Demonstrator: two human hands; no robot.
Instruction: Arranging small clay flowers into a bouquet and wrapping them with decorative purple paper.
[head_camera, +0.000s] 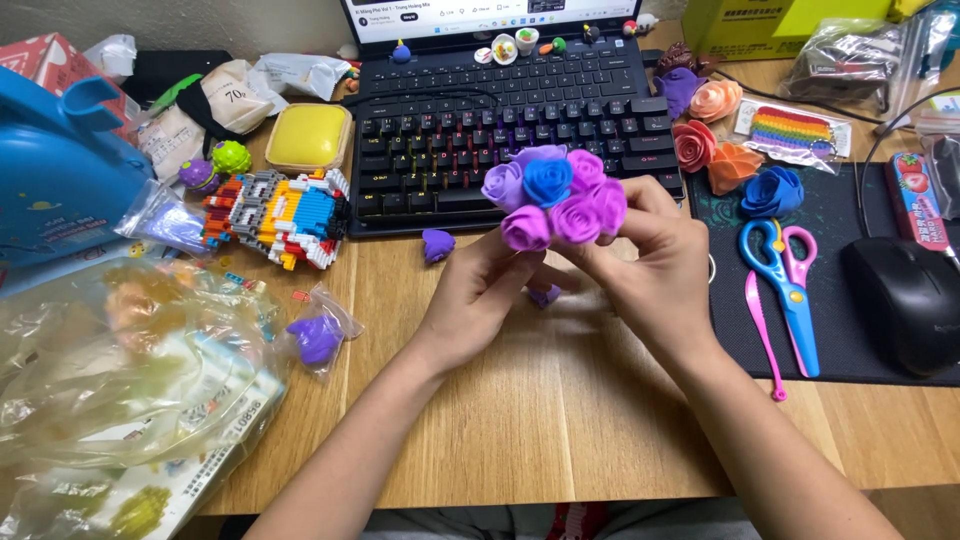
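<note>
Wooden tabletop (560, 420), crowded: dark keyboard (500, 150) at 12 o'clock with a laptop behind it, black mouse (905, 300) on a dark mat at 3 o'clock, blue-and-pink scissors (785, 285) just left of the mouse, loose clay roses (735, 135) in orange, peach, purple and blue at 1–2 o'clock. Brick-built toy figure (280, 215) at 10 o'clock; clear plastic bags (130, 370) at 8–9 o'clock.

Cluster of clay roses (555, 198), purple and violet with one blue on top, held above the tabletop just in front of the keyboard. Left hand (480, 300) closed from below, fingertips pinching the cluster's underside. Right hand (660, 255) wrapped around its right flank, fingers curled shut on it.

Step in hand, by my reading: pressing blooms together into one bunch. Next move likely calls for a light, even squeeze so petals are not flattened.

Blooms face up toward 12 o'clock, away from the wearer; long axis runs roughly 6-to-12, base hidden in the hands.
</note>
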